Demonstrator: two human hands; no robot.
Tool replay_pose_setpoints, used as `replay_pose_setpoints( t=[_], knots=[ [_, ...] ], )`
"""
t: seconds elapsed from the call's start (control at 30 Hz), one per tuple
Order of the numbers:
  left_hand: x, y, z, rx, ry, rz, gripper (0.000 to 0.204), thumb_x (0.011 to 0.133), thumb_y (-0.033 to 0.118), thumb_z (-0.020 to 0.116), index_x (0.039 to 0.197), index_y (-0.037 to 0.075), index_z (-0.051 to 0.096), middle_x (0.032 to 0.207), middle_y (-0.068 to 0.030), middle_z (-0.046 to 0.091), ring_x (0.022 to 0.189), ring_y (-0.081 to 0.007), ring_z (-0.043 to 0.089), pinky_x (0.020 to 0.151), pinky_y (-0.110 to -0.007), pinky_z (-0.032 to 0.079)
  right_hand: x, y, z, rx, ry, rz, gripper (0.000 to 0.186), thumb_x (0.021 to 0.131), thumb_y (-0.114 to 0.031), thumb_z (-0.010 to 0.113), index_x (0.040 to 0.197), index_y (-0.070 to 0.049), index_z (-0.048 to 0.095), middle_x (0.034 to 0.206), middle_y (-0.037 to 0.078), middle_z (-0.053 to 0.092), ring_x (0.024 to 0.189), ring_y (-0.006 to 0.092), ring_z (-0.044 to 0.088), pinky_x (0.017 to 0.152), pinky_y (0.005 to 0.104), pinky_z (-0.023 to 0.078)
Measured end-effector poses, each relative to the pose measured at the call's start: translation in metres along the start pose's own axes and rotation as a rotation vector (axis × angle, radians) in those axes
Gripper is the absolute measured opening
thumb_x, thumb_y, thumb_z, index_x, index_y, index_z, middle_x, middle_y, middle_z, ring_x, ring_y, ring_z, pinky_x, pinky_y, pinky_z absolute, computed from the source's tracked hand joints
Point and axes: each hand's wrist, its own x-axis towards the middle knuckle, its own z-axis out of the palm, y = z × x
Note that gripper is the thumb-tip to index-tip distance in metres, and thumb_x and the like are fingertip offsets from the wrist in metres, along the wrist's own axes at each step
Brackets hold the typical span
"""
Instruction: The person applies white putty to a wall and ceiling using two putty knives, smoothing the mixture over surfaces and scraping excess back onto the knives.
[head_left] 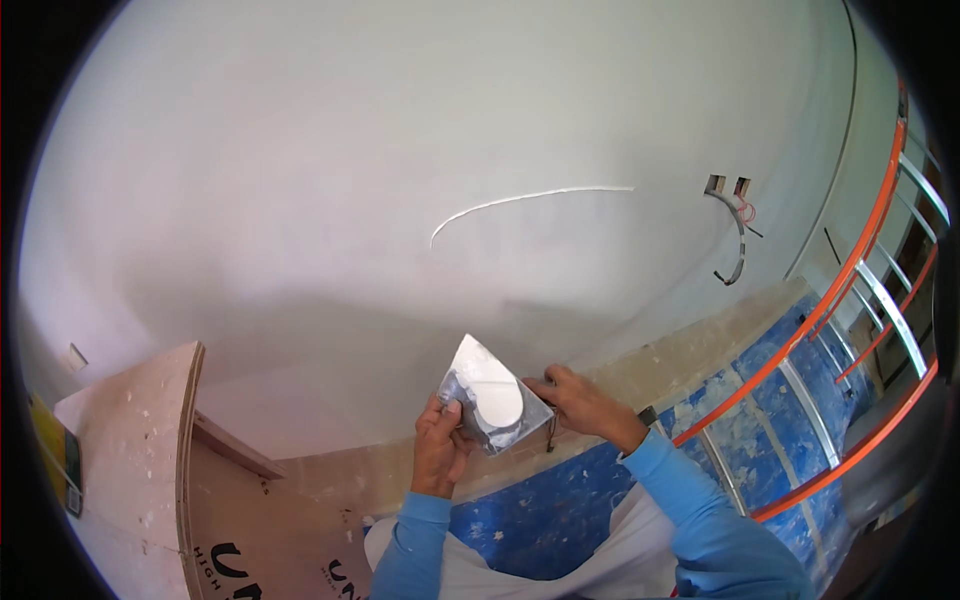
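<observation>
Below the middle of the white wall, a flat grey plate (pixel 461 390) with a pointed top carries a smooth heap of white paste (pixel 497 403). My left hand (pixel 440 445) grips the plate at its lower left, thumb resting against the grey face. My right hand (pixel 585 400) is at the plate's right corner, fingers closed on something dark that is mostly hidden; a thin dark piece dangles just below it. On the wall (pixel 320 140) above, a raised white line (pixel 530 197) curves from lower left to upper right.
Two wall boxes (pixel 716 183) with hanging wires (pixel 738 245) are at right. An orange and silver ladder (pixel 796 360) curves along the right side over blue, splattered floor sheeting (pixel 540 522). A plywood box (pixel 130 440) and yellow object (pixel 52 450) stand at left.
</observation>
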Motion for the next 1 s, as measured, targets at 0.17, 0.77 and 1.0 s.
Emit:
replay_pose_setpoints(
  t=[0.17,0.77,1.0],
  knots=[
    [0.01,-0.003,0.014,0.357,0.091,0.304,0.026,0.102,0.019,0.053,0.122,0.003,0.058,0.102,-0.0085,0.069,0.089,-0.016,0.069,0.073,-0.03,0.06,-0.001,0.055,-0.007,1.306,0.475,0.449,0.035,0.09,-0.015,0.06,0.123,-0.003,0.058,0.111,0.017,0.064,0.097,0.0333,0.065,0.081,0.0432,0.056],
    [0.027,-0.028,0.011,1.592,-0.265,0.654,0.039,0.078,-0.014,0.052,0.111,0.002,0.063,0.097,-0.0221,0.068,0.07,-0.0375,0.067,0.061,-0.038,0.054,-0.016,0.008,-0.037,2.119,0.382,0.193,0.046,0.086,0.003,0.067,0.129,-0.004,0.053,0.12,0.009,0.063,0.111,0.024,0.063,0.097,0.0404,0.053],
    [0.034,-0.049,0.011,0.667,0.023,-0.077,0.02,0.095,0.007,0.053,0.112,-0.002,0.06,0.092,-0.0106,0.069,0.068,-0.0165,0.067,0.055,-0.028,0.057,-0.022,0.153,-0.103,1.131,1.189,0.441,0.015,0.081,-0.003,0.062,0.094,0.003,0.063,0.086,0.005,0.064,0.072,0.0176,0.064,0.065,0.0322,0.051]
  ],
)
